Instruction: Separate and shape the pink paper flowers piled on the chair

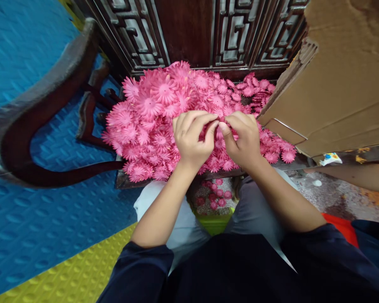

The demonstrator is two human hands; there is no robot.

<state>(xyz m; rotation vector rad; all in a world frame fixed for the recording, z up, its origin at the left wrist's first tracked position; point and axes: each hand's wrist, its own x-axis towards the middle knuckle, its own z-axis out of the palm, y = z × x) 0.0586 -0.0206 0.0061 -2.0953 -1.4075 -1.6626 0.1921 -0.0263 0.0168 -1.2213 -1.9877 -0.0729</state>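
Note:
A big heap of pink artificial flower heads covers the wooden bench in front of me. Over the middle of the heap, my left hand has its thumb and forefinger pinched together. My right hand is beside it in a like pinch, and the fingertips of both hands nearly meet. Whatever lies between them is too small to make out against the pink behind. Larger layered flowers lie to the left of my hands, flatter small ones to the right.
A curved dark wooden armrest stands at the left, and a carved lattice panel rises behind. On the right leans a large cardboard sheet. Several fallen flowers lie on the floor between my knees. Another person's limb shows at right.

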